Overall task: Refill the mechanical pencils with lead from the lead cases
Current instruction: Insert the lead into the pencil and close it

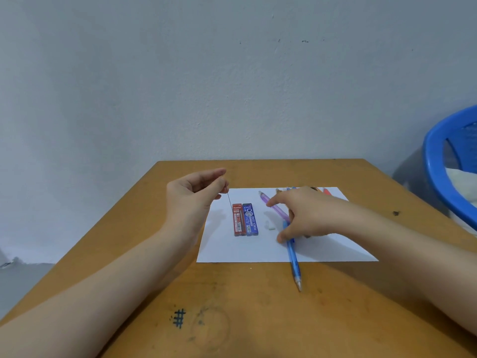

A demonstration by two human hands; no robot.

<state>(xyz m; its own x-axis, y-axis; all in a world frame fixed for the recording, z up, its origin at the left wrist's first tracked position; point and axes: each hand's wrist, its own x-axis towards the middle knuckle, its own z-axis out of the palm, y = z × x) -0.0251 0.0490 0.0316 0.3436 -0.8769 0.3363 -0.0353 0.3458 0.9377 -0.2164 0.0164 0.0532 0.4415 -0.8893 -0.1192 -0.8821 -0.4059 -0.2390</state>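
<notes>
My left hand [192,195] pinches a thin black lead [229,200] that hangs down over the white paper [227,251]. A red lead case [238,223] and a blue lead case [251,219] lie side by side on the paper just below it. My right hand [304,215] reaches over the pencils; its thumb and fingers close around the upper end of a blue mechanical pencil [294,259], whose tip points toward me past the paper's edge. A purple pencil [275,208] lies slanted under my fingers. More pencil ends [326,191] show behind the hand.
A small white piece, perhaps an eraser or cap [269,225], lies on the paper between the cases and the pencils. The brown wooden table [232,306] bears ink marks. A blue plastic basket [449,166] stands at the right, off the table.
</notes>
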